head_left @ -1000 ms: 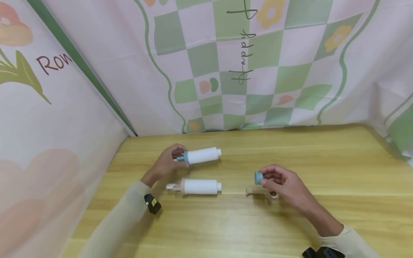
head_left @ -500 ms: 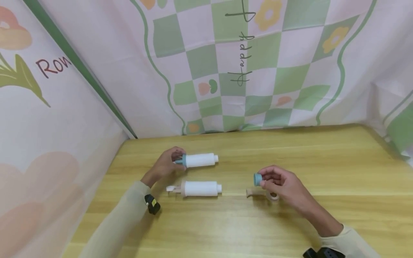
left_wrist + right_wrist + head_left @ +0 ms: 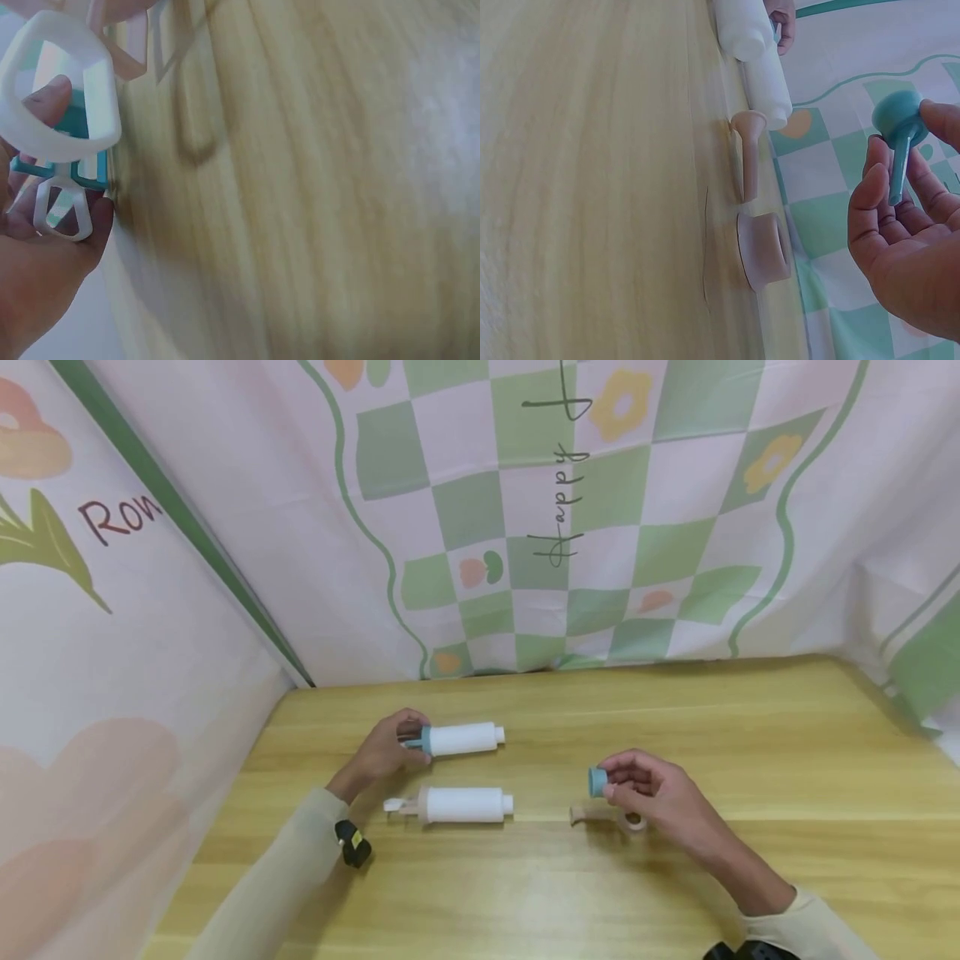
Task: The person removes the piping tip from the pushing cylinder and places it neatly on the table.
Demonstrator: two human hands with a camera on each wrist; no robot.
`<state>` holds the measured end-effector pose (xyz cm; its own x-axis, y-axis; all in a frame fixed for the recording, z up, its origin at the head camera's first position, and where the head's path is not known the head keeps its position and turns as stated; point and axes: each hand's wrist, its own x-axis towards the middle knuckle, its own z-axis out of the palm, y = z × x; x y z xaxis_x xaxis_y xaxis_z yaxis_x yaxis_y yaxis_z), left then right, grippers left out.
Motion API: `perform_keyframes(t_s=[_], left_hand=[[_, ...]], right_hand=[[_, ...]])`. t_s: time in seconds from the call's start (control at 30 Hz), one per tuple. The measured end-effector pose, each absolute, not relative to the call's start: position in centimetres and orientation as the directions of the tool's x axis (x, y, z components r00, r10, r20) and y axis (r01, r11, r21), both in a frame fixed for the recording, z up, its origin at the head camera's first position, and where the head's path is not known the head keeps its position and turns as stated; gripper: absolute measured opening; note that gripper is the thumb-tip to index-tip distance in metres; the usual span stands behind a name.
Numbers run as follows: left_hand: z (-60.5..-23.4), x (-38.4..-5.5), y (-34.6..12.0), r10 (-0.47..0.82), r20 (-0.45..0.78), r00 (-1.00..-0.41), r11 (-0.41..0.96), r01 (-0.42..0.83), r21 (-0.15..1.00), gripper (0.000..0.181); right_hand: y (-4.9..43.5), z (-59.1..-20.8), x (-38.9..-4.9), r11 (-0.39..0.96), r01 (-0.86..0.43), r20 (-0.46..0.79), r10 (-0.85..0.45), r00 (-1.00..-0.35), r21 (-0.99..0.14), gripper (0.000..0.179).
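Observation:
My left hand (image 3: 388, 747) grips the teal collar end of a white syringe-like tube (image 3: 463, 739), which lies level near the back of the table, its narrow tip pointing right. In the left wrist view, my thumb and fingers surround the teal collar (image 3: 73, 120), and a small white loop handle (image 3: 64, 210) sticks out between them. A second white tube (image 3: 465, 805) with a beige collar lies in front of it. Between right thumb and fingers, my right hand (image 3: 654, 789) pinches a small teal cup (image 3: 897, 116) with a thin stem, held above the table.
On the wooden table (image 3: 540, 893), a beige funnel-shaped piece with a stem (image 3: 750, 154) and a beige flanged ring (image 3: 769, 251) lie below my right hand. A patterned cloth (image 3: 540, 568) hangs behind the table, and another cloth (image 3: 150, 643) stands at its left edge.
My left hand has lowered the teal-collared tube and brought it slightly nearer, and the tube has levelled out. My right hand keeps the teal cup in nearly the same place.

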<state>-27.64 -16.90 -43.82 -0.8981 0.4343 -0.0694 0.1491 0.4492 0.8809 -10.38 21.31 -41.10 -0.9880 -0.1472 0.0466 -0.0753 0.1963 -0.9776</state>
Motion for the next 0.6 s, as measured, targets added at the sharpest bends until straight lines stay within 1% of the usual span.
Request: perform_keyframes(t_s=[0.23, 0.33, 0.6], left_hand=[[-43.68, -27.40, -16.96, 0.425, -0.053, -0.904, 0.458, 0.164, 0.874, 0.048], [-43.60, -27.31, -17.06, 0.441, -0.043, -0.896, 0.451, 0.180, 0.874, 0.049], [-43.46, -27.03, -17.79, 0.506, 0.001, -0.863, 0.405, 0.239, 0.883, 0.059]], right_hand=[[21.31, -41.11, -10.32, 0.201, -0.074, 0.044, -0.149, -0.988, -0.977, 0.032], [21.33, -41.17, -10.30, 0.201, -0.079, 0.048, -0.153, -0.987, -0.976, 0.032], [21.25, -41.26, -10.33, 0.193, -0.099, 0.067, -0.167, -0.984, -0.976, 0.031]])
